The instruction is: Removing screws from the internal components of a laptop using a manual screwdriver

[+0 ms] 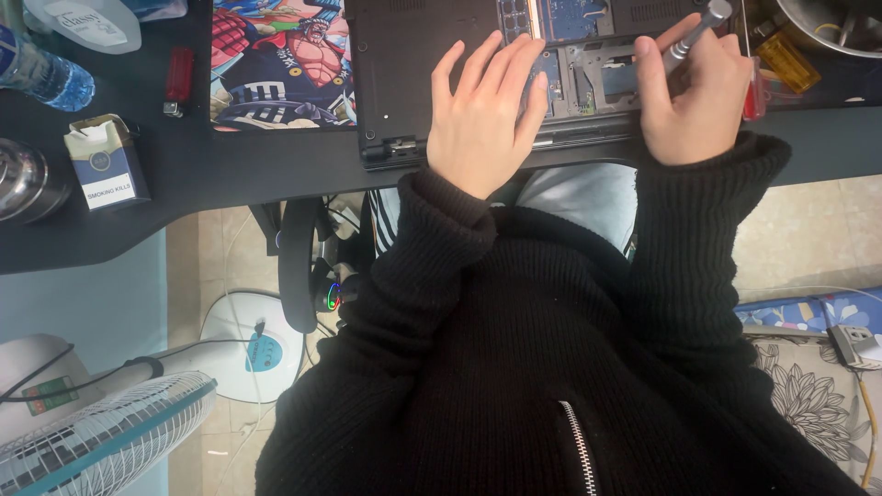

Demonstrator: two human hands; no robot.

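A black laptop (404, 55) lies upside down on the dark desk (230, 165), its bottom cover off and circuit boards showing. My left hand (482, 115) rests flat on it, fingers together and spread over the open bay, holding nothing. My right hand (694, 96) is closed around a silver screwdriver (694, 37), whose handle points up and to the right while its tip is hidden behind my fingers near the laptop's open compartment. Both arms wear black knitted sleeves.
A colourful cartoon mouse mat (280, 60) lies left of the laptop, with a red lighter (177, 81), a cigarette pack (108, 163), a water bottle (41, 73) and a metal cup (23, 184) further left. A metal bowl (831, 23) is at top right. A fan (101, 432) stands on the floor.
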